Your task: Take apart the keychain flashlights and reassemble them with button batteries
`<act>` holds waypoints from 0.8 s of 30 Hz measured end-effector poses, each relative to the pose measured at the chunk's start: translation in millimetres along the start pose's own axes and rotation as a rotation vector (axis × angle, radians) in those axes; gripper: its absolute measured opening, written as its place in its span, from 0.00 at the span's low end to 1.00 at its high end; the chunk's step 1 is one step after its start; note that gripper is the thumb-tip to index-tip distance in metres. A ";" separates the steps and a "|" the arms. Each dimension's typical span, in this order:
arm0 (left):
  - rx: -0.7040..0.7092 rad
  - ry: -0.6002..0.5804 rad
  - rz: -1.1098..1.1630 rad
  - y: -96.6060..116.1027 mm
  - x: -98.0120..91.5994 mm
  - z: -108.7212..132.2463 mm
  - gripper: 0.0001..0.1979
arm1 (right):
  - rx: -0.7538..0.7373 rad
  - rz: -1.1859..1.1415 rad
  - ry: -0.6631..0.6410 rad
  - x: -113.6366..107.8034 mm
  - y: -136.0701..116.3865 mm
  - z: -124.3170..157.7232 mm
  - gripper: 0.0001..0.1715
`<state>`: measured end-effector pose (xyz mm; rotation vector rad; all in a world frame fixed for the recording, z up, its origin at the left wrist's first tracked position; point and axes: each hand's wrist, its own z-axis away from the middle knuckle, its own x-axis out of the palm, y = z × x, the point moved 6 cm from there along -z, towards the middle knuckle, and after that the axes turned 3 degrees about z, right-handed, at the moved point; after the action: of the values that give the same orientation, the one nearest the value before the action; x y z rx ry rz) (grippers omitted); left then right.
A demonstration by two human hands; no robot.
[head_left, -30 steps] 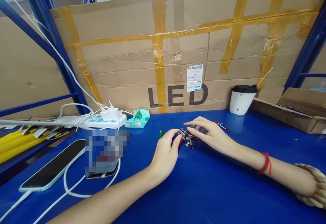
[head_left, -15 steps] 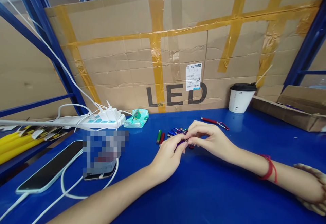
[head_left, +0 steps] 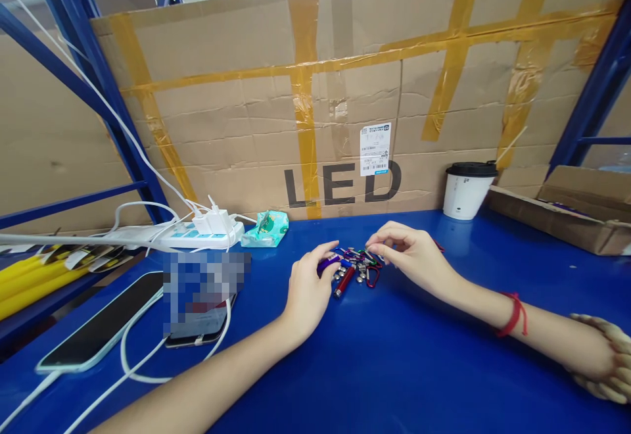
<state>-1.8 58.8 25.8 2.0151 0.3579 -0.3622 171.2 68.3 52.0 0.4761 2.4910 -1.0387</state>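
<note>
Pile of shiny multicoloured carabiners and metallic tubes (head_left: 361,267) lies on blue counter (head_left: 404,368), central, likely for easy reach. Left hand (head_left: 309,289) pinches purple metallic cylinder (head_left: 326,263) at pile's left, seemingly keeping it apart; right hand (head_left: 418,254), fingertips narrow at right edge, can't tell if gripping.

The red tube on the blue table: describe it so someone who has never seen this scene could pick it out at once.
On the blue table, find the pile between the left hand and right hand. The red tube lies at the pile's near edge, silvery end toward the viewer. Its straight body sets it apart from the looped red carabiner to its right.
</note>
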 end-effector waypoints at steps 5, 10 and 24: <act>0.028 -0.060 -0.027 5.1 3.7 1.0 0.14 | -0.007 0.020 -0.051 4.1 -1.7 0.7 0.16; 0.070 -0.015 -0.096 5.9 1.7 0.5 0.10 | -0.010 0.047 -0.067 4.9 -4.2 0.8 0.17; 0.019 0.156 -0.069 -2.0 -8.6 1.1 0.16 | -0.089 0.211 -0.295 19.0 -1.1 6.6 0.21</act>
<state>-10.5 57.9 27.2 2.0593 0.5233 -0.2523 155.8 65.8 39.2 0.5059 2.1637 -0.8448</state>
